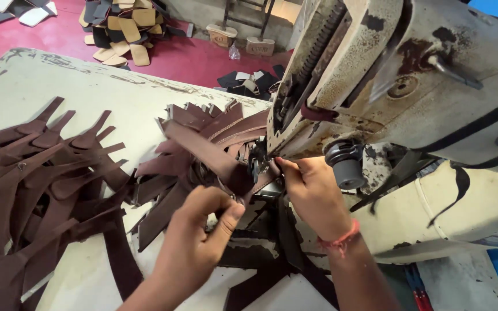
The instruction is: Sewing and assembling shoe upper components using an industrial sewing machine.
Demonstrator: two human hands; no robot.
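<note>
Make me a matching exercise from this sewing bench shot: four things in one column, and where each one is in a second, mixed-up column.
Things:
1. brown strap
2. thread band
3. pile of brown leather pieces
4. tan insoles

Places:
A. on the red floor beyond the table
B. around the right wrist
C. spread over the table's left side
D. pinched by the left hand and right hand at the sewing machine foot

Pairs: 1-D, 2-B, 3-C, 4-A
</note>
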